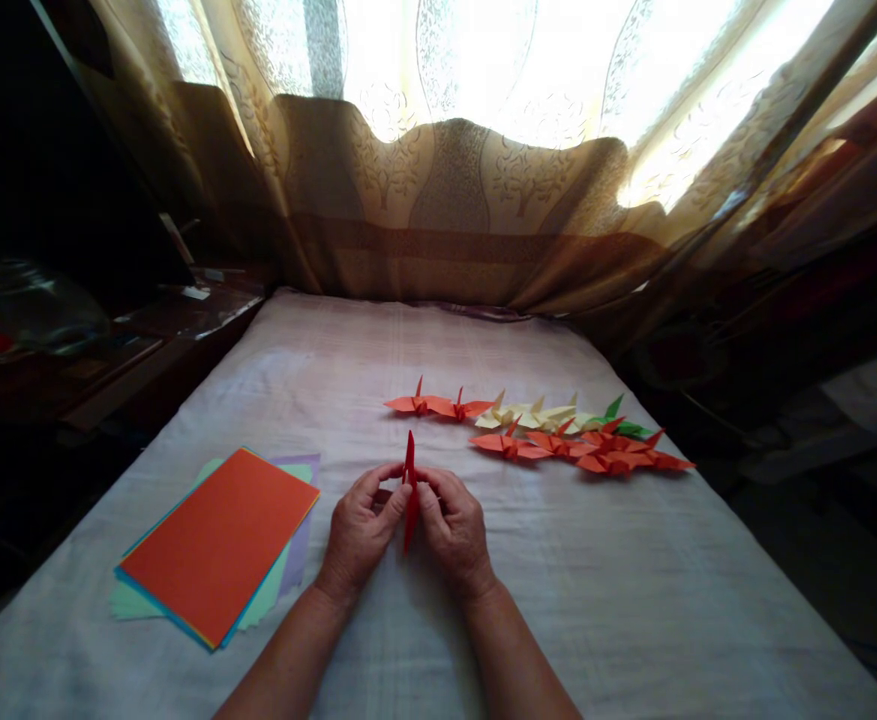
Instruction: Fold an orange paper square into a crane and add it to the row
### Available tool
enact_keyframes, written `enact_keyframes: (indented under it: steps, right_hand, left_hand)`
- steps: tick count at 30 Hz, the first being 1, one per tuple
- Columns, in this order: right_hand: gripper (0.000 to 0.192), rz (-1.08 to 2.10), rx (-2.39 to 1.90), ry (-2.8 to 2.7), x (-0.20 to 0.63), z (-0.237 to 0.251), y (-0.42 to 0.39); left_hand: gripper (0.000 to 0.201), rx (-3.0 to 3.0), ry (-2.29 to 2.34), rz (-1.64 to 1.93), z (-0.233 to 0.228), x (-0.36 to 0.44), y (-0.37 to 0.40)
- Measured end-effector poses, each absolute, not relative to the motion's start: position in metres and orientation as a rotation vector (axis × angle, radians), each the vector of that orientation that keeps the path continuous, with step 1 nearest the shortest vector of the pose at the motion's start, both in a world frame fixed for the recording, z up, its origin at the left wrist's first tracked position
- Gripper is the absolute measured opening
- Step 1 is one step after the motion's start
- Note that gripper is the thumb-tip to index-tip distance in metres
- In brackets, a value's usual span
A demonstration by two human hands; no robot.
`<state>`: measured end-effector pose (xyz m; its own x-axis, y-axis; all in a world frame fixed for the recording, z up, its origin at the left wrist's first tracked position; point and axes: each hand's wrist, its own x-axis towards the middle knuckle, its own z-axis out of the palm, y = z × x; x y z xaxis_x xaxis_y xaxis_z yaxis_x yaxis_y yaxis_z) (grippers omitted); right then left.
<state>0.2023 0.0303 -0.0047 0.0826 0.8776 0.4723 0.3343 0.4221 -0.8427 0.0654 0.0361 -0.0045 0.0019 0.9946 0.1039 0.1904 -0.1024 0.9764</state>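
Status: both hands mid-table, working one red folded piece (409, 490). Left hand (359, 535) and right hand (454, 530) face each other, fingers closed in a pinch on the piece from either side, thumbs + index tips pressed to it. Piece stands upright on edge, narrow and pointed at 12 o'clock, lower end down between the palms; reads as a mid-stage fold, no wings or neck spread out yet, so I'd judge this one roughly halfway. Done so far, judging by what lies there: a batch of finished cranes at 1–2 o'clock from the hands. Back row: two orange cranes (438, 405), then pale yellow cranes (532, 415), then a green crane (622, 425) at the far right end. Front row: more orange cranes (580, 450), overlapping, exact count hard to tell. Left to do: paper stack (217, 545) at 9 o'clock from the hands, well apart from them, orange sheet on top, blue, green, lilac edges showing under it, so several sheets unused. All sits on a pale cloth-covered table (633, 600); curtain (453, 200) at 12 o'clock, backlit. Dark clutter at 10 o'clock, too dim to ID.
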Motion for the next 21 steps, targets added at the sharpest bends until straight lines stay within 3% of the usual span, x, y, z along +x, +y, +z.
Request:
enact_keyframes:
  steps: [21]
  right_hand:
    - [0.022, 0.606, -1.122, -1.489, 0.2031, -0.0080, 0.0328]
  left_hand:
    - [0.033, 1.526, 1.357, 1.190, -0.0061, 0.0663, 0.0375]
